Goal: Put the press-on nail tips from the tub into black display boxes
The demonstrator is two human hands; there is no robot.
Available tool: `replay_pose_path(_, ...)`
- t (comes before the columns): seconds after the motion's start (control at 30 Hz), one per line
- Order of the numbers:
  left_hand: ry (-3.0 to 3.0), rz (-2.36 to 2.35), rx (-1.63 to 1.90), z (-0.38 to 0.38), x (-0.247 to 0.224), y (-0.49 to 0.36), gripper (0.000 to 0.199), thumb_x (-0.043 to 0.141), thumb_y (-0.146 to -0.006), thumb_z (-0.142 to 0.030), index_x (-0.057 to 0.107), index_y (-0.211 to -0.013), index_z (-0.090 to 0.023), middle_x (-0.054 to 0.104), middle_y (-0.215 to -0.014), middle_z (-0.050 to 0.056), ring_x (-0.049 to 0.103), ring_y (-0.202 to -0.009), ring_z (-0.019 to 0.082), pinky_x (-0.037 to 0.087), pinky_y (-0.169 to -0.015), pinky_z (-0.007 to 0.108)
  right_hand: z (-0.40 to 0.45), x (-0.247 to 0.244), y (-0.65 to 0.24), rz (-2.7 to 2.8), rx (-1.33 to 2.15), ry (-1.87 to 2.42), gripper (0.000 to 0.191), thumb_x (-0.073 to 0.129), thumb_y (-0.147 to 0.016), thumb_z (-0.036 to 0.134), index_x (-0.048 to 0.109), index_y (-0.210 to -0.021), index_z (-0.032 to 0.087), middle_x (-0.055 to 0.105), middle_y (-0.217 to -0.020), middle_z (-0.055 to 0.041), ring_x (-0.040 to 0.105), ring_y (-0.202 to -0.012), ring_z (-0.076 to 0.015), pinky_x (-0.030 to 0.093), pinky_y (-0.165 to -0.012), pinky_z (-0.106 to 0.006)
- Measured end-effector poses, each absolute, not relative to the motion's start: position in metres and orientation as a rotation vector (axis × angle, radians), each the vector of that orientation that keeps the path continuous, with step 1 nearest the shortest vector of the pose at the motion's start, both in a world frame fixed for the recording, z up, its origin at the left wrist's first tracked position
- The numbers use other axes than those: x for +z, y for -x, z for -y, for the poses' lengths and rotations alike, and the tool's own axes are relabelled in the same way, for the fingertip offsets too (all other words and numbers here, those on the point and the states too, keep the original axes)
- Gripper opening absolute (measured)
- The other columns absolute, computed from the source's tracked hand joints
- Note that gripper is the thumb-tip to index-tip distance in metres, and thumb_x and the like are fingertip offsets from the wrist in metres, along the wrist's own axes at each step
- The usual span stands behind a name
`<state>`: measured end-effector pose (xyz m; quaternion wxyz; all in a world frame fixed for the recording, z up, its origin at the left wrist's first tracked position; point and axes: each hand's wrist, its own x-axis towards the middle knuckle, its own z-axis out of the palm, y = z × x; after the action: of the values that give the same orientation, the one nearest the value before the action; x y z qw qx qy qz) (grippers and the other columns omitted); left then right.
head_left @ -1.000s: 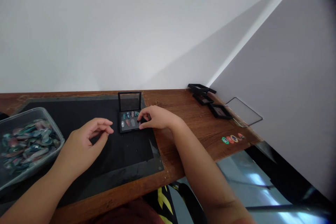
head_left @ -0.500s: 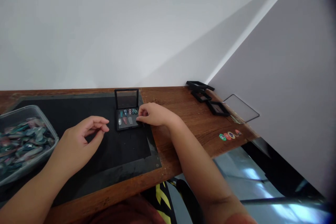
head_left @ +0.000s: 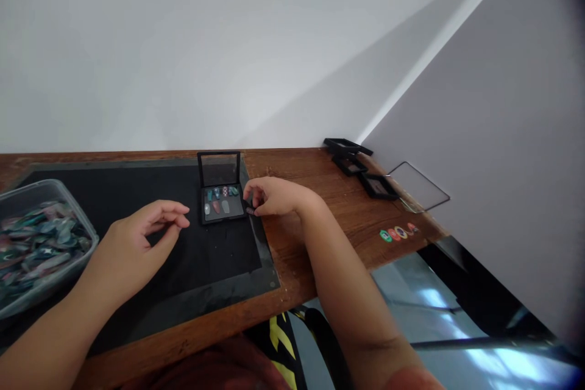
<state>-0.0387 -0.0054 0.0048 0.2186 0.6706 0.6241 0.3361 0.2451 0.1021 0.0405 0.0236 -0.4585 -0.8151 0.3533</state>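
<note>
A small black case [head_left: 223, 218] stands on the black mat with its clear-windowed lid [head_left: 220, 169] raised. Several false nails, such as a pink one [head_left: 216, 207], lie in two rows on its grey pad. Just off the case's right edge, my right hand [head_left: 274, 196] has its fingertips closed around a small dark piece [head_left: 250, 211], too small to make out. My left hand [head_left: 146, 237] hovers over the mat left of the case, fingers loosely bent, with nothing visible in them. A clear plastic tub [head_left: 81, 210] full of mixed false nails is beside my left wrist.
Several black frame-like cases [head_left: 378, 186] lie at the table's far right against the wall. A thin wire frame [head_left: 432, 180] leans there too. Round coloured stickers [head_left: 400, 232] are on the wooden tabletop [head_left: 292, 164], near its right edge. White walls bound the back and right.
My right hand has shifted slightly right, from over the pad's lower right corner to outside the case edge. My left hand stays nearly still. The view has tilted a little.
</note>
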Motion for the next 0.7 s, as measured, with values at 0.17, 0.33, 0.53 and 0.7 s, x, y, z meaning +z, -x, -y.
replay_pose_path(0.17,-1.867,-1.735,0.929,0.005,0.006,0.038,0.027,0.062,-0.087,-0.046,0.069,-0.108,-0.031,0.081,-0.1,0.002,0.077,-0.091,0.024,0.051,-0.059,0.027,-0.1,0.043,-0.242,2.55,1.05,1.526,0.031,0.076,-0.073,0.013,0.067,-0.102,0.017,0.073,-0.088,-0.001,0.062,-0.071,-0.012,0.042,-0.062,-0.025)
replay_pose_path(0.33,-1.865,-1.776,0.901,0.005,0.005,0.038,0.03,0.06,-0.086,-0.049,0.07,-0.107,-0.03,0.081,-0.1,0.0,0.077,-0.092,0.023,0.049,-0.057,0.026,-0.096,0.047,-0.237,2.573,0.959,1.62,0.022,0.076,-0.076,0.015,0.072,-0.097,0.016,0.075,-0.088,-0.0018,0.063,-0.071,-0.0115,0.042,-0.064,-0.024)
replay_pose_path(0.53,-1.874,-1.778,0.883,0.004,0.003,0.037,0.03,0.059,-0.087,-0.05,0.069,-0.108,-0.031,0.081,-0.101,-0.001,0.076,-0.091,0.022,0.049,-0.058,0.026,-0.09,0.052,-0.23,2.602,0.857,1.639,0.028,0.072,-0.074,0.01,0.073,-0.101,0.015,0.076,-0.089,-0.0029,0.063,-0.07,-0.0124,0.042,-0.064,-0.024)
replay_pose_path(0.7,-1.873,-1.76,0.868,0.006,0.005,0.038,0.03,0.059,-0.087,-0.049,0.069,-0.108,-0.03,0.081,-0.101,0.0,0.076,-0.092,0.022,0.05,-0.059,0.027,-0.088,0.05,-0.226,2.613,0.723,1.67,0.029,0.07,-0.069,0.011,0.074,-0.097,0.017,0.075,-0.089,-0.0041,0.062,-0.072,-0.0149,0.04,-0.063,-0.027)
